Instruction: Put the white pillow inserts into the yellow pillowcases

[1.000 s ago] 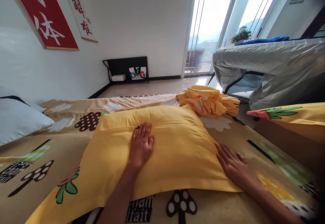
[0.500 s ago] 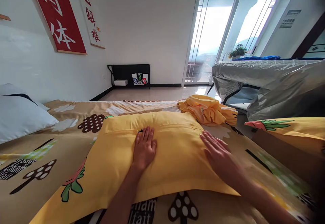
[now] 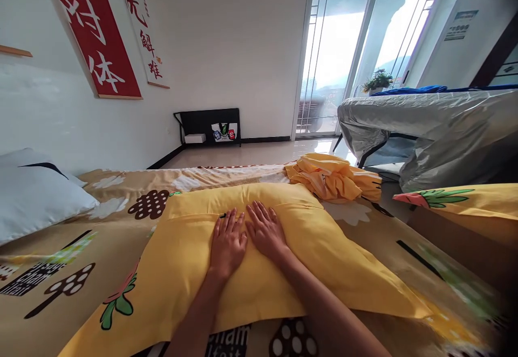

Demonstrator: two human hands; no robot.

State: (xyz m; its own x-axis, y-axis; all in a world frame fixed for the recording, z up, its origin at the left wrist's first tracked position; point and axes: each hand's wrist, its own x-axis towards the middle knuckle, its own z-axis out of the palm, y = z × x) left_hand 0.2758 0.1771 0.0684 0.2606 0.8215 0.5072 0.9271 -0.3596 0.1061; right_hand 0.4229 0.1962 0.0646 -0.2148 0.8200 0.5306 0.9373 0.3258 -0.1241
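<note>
A yellow pillow [image 3: 182, 260] lies flat on the bed, with a seam across its upper part and a carrot-like print at its left edge. My left hand [image 3: 229, 241] rests palm down near its middle, fingers stretched out just below the seam. Close beside it, my right hand [image 3: 267, 230] lies flat on the pillow too, fingers extended. Neither hand grasps anything. The patterned bedsheet [image 3: 52, 222] under the pillow shows brown mushrooms and lettering.
A crumpled yellow-orange cloth [image 3: 327, 176] lies beyond the pillow. White pillows [image 3: 40, 200] are at the left. Another yellow pillow or cloth [image 3: 477, 200] sits at the right. A table under plastic sheeting [image 3: 429, 114] stands behind it, and a low black shelf [image 3: 210, 117] by the wall.
My right hand has moved left from the pillow's right side to beside my left hand. My left hand stays in nearly the same place. The view has tilted slightly upward.
</note>
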